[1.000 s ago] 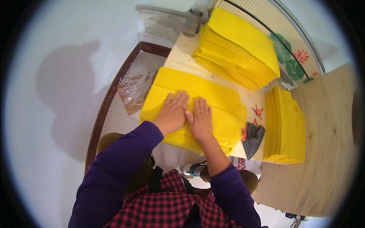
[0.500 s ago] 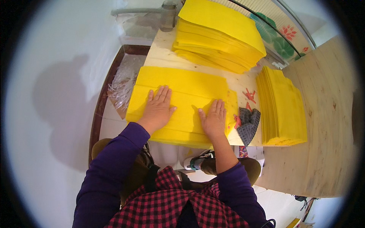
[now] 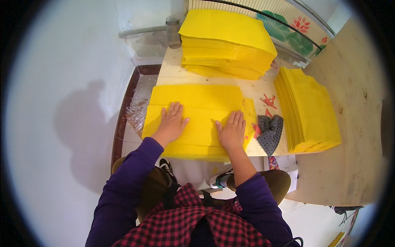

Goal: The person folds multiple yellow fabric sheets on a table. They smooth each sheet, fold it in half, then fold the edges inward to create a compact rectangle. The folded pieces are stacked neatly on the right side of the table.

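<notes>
The tabletop (image 3: 170,71) bears yellow sheets (image 3: 199,96) at the front, a tall pile (image 3: 228,49) behind them and a second pile (image 3: 310,111) at the right. The person's left hand (image 3: 170,124) and right hand (image 3: 232,131) lie flat on the sheets, palms down, apart, gripping nothing. Right of these sit a grey cloth (image 3: 270,136) and red strips (image 3: 269,100).

A strip of bare tabletop (image 3: 168,68) is left between the front yellow sheets (image 3: 197,136) and the rear yellow stack (image 3: 228,45), widening at the left, where a jar (image 3: 173,33) is met farther back. On the right, passage is hindered by a grey cloth (image 3: 270,135) and red strips (image 3: 268,101), then blocked by the upright yellow stack (image 3: 314,113). Between left fingers (image 3: 175,109) and right fingers (image 3: 236,118), a gap is left.
</notes>
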A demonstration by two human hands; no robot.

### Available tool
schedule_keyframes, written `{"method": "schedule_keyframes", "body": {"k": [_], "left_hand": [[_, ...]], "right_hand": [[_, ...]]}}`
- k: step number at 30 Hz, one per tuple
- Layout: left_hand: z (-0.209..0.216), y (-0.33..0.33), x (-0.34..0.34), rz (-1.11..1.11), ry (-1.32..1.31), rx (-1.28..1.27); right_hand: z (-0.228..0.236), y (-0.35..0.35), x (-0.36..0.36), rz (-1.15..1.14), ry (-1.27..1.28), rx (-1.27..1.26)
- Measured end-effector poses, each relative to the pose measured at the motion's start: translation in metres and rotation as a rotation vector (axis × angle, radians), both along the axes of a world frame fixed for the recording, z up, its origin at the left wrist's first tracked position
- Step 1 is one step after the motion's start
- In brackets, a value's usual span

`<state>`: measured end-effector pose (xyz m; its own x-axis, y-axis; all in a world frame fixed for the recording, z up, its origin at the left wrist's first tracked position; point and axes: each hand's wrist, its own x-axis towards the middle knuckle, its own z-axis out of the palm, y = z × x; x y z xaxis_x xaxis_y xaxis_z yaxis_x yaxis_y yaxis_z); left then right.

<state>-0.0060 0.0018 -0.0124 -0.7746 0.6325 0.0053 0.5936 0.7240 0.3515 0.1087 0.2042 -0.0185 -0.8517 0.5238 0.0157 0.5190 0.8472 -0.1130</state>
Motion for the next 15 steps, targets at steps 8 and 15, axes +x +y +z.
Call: {"method": "schedule_keyframes", "body": {"k": [8, 15], "left_hand": [[0.003, 0.106, 0.043, -0.153, 0.009, 0.123], [-0.005, 0.074, 0.033, 0.006, 0.033, 0.007]], "right_hand": [[-0.006, 0.001, 0.0, 0.007, 0.018, 0.008], [-0.005, 0.003, 0.0, -0.006, 0.011, 0.008]]}}
